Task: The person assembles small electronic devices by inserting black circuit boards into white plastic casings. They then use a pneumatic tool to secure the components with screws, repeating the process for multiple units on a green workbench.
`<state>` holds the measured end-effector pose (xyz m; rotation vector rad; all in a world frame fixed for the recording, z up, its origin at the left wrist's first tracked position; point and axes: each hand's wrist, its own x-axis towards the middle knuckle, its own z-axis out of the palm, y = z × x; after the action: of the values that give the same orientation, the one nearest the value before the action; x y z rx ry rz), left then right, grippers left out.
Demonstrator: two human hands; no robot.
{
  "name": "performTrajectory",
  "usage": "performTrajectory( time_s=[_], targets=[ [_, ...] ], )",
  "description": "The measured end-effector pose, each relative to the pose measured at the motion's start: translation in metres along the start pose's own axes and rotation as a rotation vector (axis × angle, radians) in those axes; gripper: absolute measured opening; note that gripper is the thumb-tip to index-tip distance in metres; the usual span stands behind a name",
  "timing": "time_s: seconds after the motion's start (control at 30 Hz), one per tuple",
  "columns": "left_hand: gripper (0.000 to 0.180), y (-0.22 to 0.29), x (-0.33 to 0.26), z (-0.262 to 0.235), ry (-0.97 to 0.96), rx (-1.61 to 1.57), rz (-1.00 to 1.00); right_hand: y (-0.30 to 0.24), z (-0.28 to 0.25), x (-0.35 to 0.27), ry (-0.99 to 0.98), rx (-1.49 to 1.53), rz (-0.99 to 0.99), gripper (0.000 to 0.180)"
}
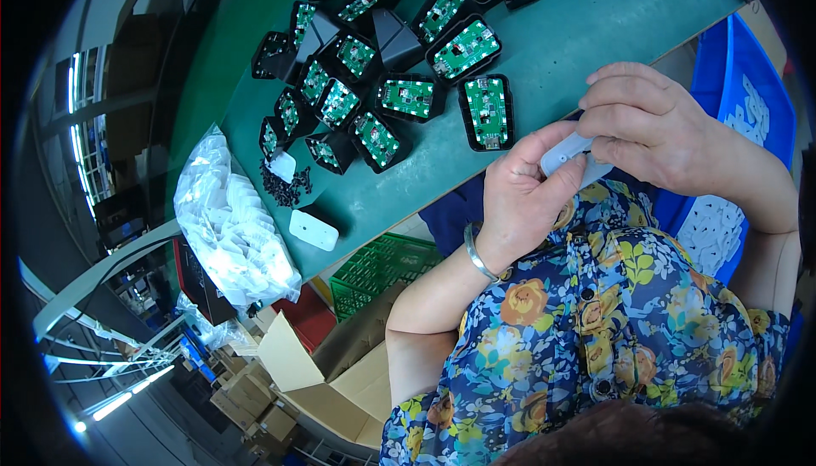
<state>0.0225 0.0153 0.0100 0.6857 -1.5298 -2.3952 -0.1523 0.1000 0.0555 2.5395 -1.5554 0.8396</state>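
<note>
My left hand [529, 190], with a metal bangle at the wrist, grips a small white plastic cover [557, 157] above the near edge of the table. The fingers of my right hand [639, 126] are closed on the cover's other side. A small dark spot shows between the fingertips, too small to name. Beyond my hands, several black housings with green circuit boards [487, 113] sit on the green table [578, 37]. Another white cover [314, 230] lies flat near the table edge, and a white piece [281, 166] rests beside a pile of small black screws [285, 186].
A clear bag of white parts [229, 228] lies on the table's left end. On my right stands a blue bin [718, 67] holding thin white pieces [712, 232]. Below the table edge are a green crate [374, 275] and an open cardboard box [293, 355].
</note>
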Motion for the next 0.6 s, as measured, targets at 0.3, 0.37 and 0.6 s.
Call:
performTrajectory(
  time_s=[0.3, 0.37, 0.6],
  targets=[
    [0.029, 0.002, 0.001, -0.003, 0.035, 0.120, 0.018, -0.007, 0.004, -0.009, 0.040, 0.125, 0.259, 0.025],
    [0.028, 0.005, 0.000, -0.001, 0.055, 0.105, 0.033, -0.021, 0.017, -0.018, 0.205, 0.592, 0.654, 0.025],
    [0.028, -0.006, -0.003, -0.003, 0.062, 0.179, 0.072, -0.026, 0.036, -0.038, 0.232, 1.322, 0.995, 0.033]
  ],
)
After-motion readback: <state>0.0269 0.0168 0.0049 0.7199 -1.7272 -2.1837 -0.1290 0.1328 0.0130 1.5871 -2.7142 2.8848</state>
